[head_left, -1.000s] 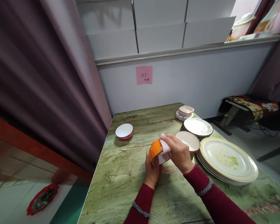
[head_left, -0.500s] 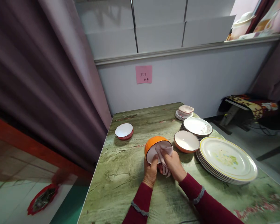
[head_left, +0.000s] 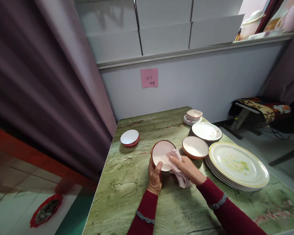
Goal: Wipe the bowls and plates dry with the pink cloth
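An orange bowl with a white inside and dark rim (head_left: 163,151) is tilted toward me above the table. My left hand (head_left: 155,178) grips its lower left side, thumb over the rim. A pale pink cloth (head_left: 180,174) is pinched in my right hand (head_left: 189,168), which presses it against the bowl's right inner side and rim. Some of the cloth hangs below that hand. Just to the right, another orange bowl (head_left: 195,147) stands upright on the table. A red bowl with a white inside (head_left: 130,137) stands farther left.
On the right of the green wood-patterned table (head_left: 122,186) are a stack of large yellow-rimmed plates (head_left: 238,166), a stack of dark-edged plates (head_left: 207,131), and small plates under a squarish bowl (head_left: 194,114). A wall and curtain (head_left: 51,81) border the table.
The orange bowl has turned so its inside faces me more fully. My right hand and the cloth have shifted right, and the cloth hangs more loosely.
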`<control>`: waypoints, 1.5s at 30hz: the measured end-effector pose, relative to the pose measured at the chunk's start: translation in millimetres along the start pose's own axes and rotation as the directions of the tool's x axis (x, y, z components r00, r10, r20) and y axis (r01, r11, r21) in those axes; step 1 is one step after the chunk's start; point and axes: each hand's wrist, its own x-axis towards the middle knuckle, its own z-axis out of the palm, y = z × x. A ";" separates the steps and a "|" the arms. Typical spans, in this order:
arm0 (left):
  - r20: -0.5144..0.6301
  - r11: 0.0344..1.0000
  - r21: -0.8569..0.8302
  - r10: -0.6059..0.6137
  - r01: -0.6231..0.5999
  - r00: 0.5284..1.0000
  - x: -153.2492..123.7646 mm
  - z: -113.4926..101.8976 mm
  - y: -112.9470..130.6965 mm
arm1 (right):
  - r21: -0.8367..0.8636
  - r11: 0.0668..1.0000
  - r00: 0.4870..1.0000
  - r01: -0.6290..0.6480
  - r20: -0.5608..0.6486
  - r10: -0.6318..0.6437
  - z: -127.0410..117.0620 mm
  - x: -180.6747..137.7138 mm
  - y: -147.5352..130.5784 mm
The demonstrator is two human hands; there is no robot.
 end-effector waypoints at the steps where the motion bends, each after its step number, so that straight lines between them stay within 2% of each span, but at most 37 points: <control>1: -0.019 0.999 -0.018 -0.030 0.030 0.999 0.4 0.3 0.2 | -0.032 0.999 1.000 0.006 -0.016 -0.006 -5.7 -1.1 -1.4; 3: -0.052 0.995 -0.046 -0.087 0.085 0.995 1.3 1.6 1.1 | -0.131 0.991 0.989 0.002 -0.149 -0.021 -20.4 -3.0 -7.6; 5: -0.085 0.989 -0.059 -0.141 0.136 0.986 2.0 2.9 1.3 | -0.191 0.982 0.942 0.017 -0.325 -0.079 -34.7 -5.2 -19.3; 7: -0.104 0.981 -0.062 -0.191 0.185 0.976 2.1 3.7 0.3 | -0.164 0.978 0.878 0.125 -0.442 -0.186 -42.3 -7.7 -34.3; 10: -0.081 0.971 -0.043 -0.239 0.236 0.968 1.4 3.8 -1.9 | -0.104 0.942 0.797 0.318 -0.509 -0.325 -35.0 -10.5 -51.3; 12: -0.044 0.967 -0.035 -0.255 0.254 0.966 0.8 3.7 -2.4 | -0.128 0.923 0.812 0.364 -0.442 -0.382 -21.6 -10.4 -52.9; 14: -0.010 0.966 -0.046 -0.255 0.255 0.967 0.4 3.7 -1.8 | -0.251 0.885 0.837 0.393 -0.300 -0.457 -9.0 -9.0 -47.0; 15: 0.001 0.966 -0.054 -0.253 0.253 0.967 0.2 3.9 -1.4 | -0.332 0.848 0.831 0.414 -0.242 -0.500 -5.0 -8.1 -42.5; 16: 0.008 0.966 -0.058 -0.251 0.251 0.968 0.2 4.2 -0.9 | -0.409 0.803 0.812 0.433 -0.210 -0.545 -3.2 -7.3 -38.1; 19: 0.005 0.967 -0.057 -0.248 0.248 0.969 0.6 5.8 0.0 | -0.525 0.708 0.711 0.472 -0.249 -0.658 -10.1 -5.9 -29.8; 21: 0.003 0.968 -0.063 -0.243 0.243 0.970 1.1 7.0 -0.2 | -0.536 0.661 0.702 0.524 -0.166 -0.692 -19.0 -6.1 -29.3; 23: 0.014 0.971 -0.064 -0.229 0.230 0.973 1.3 8.0 -0.5 | -0.543 0.605 0.736 0.582 0.034 -0.676 -24.6 -6.7 -30.0; 25: 0.032 0.975 -0.050 -0.216 0.218 0.976 1.1 8.6 -0.4 | -0.571 0.556 0.769 0.603 0.233 -0.595 -24.0 -6.3 -29.1; 28: 0.064 0.981 -0.016 -0.193 0.194 0.979 0.4 9.3 2.0 | -0.605 0.514 0.791 0.608 0.403 -0.462 -15.1 -0.3 -22.5; 30: 0.078 0.984 0.006 -0.175 0.175 0.981 0.4 9.7 4.5 | -0.569 0.498 0.756 0.654 0.485 -0.439 -9.1 8.1 -15.8; 32: 0.088 0.986 0.027 -0.165 0.163 0.982 1.1 9.4 6.3 | -0.525 0.449 0.690 0.723 0.521 -0.503 -5.9 18.3 -9.6; 35: 0.100 0.987 0.060 -0.152 0.146 0.983 2.9 7.3 4.7 | -0.534 0.289 0.580 0.795 0.530 -0.618 -6.2 30.1 -5.4; 36: 0.092 0.987 0.067 -0.152 0.147 0.984 3.5 6.4 3.0 | -0.557 0.242 0.567 0.794 0.537 -0.625 -6.5 31.7 -5.9; 37: 0.075 0.985 0.071 -0.160 0.155 0.984 3.8 5.3 1.0 | -0.592 0.215 0.579 0.777 0.538 -0.612 -6.5 31.8 -7.3; 38: 0.050 0.983 0.070 -0.173 0.169 0.984 4.0 4.4 -1.2 | -0.641 0.215 0.624 0.737 0.522 -0.582 -6.1 30.5 -9.5; 41: -0.026 0.977 0.048 -0.205 0.206 0.978 3.5 2.6 -6.0 | -0.781 0.340 0.830 0.525 0.382 -0.406 -2.5 21.5 -18.5; 42: -0.041 0.978 0.037 -0.205 0.206 0.978 3.2 2.4 -6.7 | -0.794 0.391 0.874 0.466 0.344 -0.343 -1.2 18.3 -21.7; 43: -0.052 0.979 0.029 -0.200 0.201 0.979 2.9 2.5 -6.8 | -0.791 0.433 0.898 0.432 0.329 -0.294 0.0 15.6 -24.7; 45: -0.057 0.981 0.017 -0.190 0.191 0.980 2.5 3.3 -6.1 | -0.750 0.489 0.896 0.445 0.371 -0.245 2.0 13.2 -30.3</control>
